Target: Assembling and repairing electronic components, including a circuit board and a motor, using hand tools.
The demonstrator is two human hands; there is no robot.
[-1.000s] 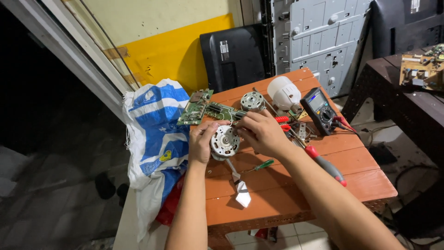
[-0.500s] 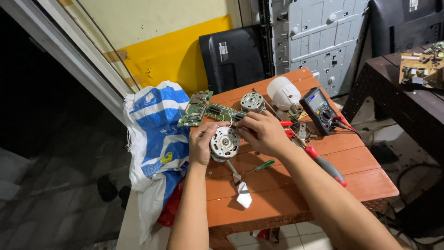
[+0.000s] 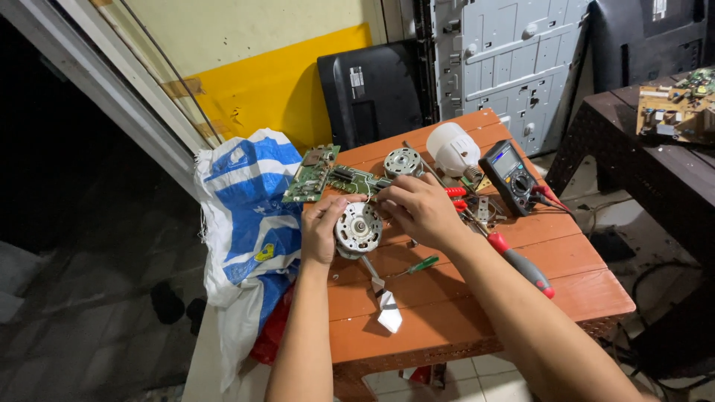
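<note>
A round silver electric motor (image 3: 358, 228) sits on the orange wooden table (image 3: 581, 286), held from both sides. My left hand (image 3: 320, 227) grips its left edge. My right hand (image 3: 418, 208) closes on its upper right side, fingers curled over the rim. Just below the motor lie a small green-handled screwdriver (image 3: 419, 266) and a grey metal tool with a white tip (image 3: 383, 301).
A green circuit board (image 3: 311, 175), a second motor (image 3: 403, 161), a white bulb (image 3: 456, 147), a black multimeter (image 3: 509, 175) with red probes and a red-handled screwdriver (image 3: 521, 264) lie on the table. A blue-white sack (image 3: 242, 216) hangs at the left edge. A dark table (image 3: 663, 160) stands right.
</note>
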